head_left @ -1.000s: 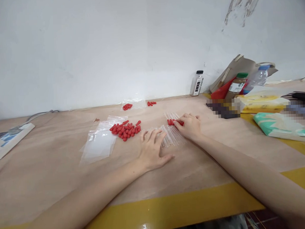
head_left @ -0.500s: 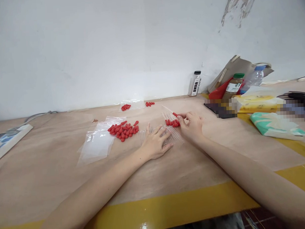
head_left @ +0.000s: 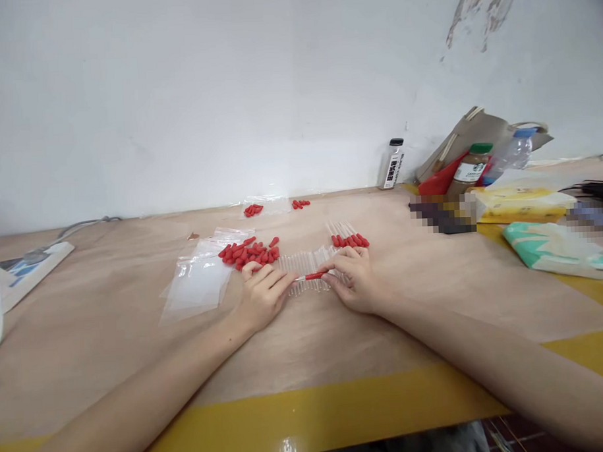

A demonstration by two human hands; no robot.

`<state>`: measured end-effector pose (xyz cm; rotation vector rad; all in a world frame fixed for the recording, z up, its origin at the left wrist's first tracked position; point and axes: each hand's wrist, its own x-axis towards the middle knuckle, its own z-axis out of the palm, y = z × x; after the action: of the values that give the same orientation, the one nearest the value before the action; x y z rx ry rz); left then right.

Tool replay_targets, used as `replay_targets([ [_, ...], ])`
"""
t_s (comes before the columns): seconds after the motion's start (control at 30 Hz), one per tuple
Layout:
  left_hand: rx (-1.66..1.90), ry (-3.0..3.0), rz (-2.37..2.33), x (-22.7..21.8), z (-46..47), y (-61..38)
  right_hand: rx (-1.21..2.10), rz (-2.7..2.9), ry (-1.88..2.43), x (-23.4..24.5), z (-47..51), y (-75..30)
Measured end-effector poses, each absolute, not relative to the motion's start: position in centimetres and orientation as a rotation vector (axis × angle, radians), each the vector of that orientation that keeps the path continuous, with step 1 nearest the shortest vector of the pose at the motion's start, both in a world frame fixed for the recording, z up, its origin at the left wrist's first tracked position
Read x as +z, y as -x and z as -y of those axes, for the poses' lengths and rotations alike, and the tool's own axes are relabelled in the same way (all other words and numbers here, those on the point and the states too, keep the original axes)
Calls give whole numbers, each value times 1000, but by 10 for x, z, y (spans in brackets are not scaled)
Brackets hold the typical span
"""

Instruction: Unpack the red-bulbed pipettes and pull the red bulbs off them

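Note:
My left hand point(head_left: 265, 294) pinches a thin glass dropper tube point(head_left: 300, 279). Its right end meets a red rubber bulb point(head_left: 314, 276), which the fingers of my right hand point(head_left: 353, 280) grip. Both hands are low over a row of clear glass tubes point(head_left: 300, 260) lying side by side on the table. Just beyond my right hand lie several droppers with red bulbs point(head_left: 350, 240) on their near ends, tubes pointing toward the wall. A heap of loose red bulbs point(head_left: 248, 253) rests behind my left hand, partly on clear plastic bags point(head_left: 197, 282).
Near the wall lie more red bulbs point(head_left: 253, 210) on a clear bag. A black-capped bottle point(head_left: 393, 165), a green-capped bottle point(head_left: 470, 170), a beige bag point(head_left: 469, 138) and tissue packs point(head_left: 544, 247) stand at right. A power strip point(head_left: 36, 275) is at far left.
My right hand has moved left and nearer from the capped droppers. My left hand has lifted off the tubes, shifted left and closed on one. A tube and bulb now meet between my hands.

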<state>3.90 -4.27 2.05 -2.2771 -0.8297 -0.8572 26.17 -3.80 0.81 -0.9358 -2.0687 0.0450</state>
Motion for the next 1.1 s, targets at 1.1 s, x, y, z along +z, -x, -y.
replay_targets([
  [1.1, -1020, 2458, 1130, 3, 20, -34, 293, 1595, 1258, 13, 1, -294],
])
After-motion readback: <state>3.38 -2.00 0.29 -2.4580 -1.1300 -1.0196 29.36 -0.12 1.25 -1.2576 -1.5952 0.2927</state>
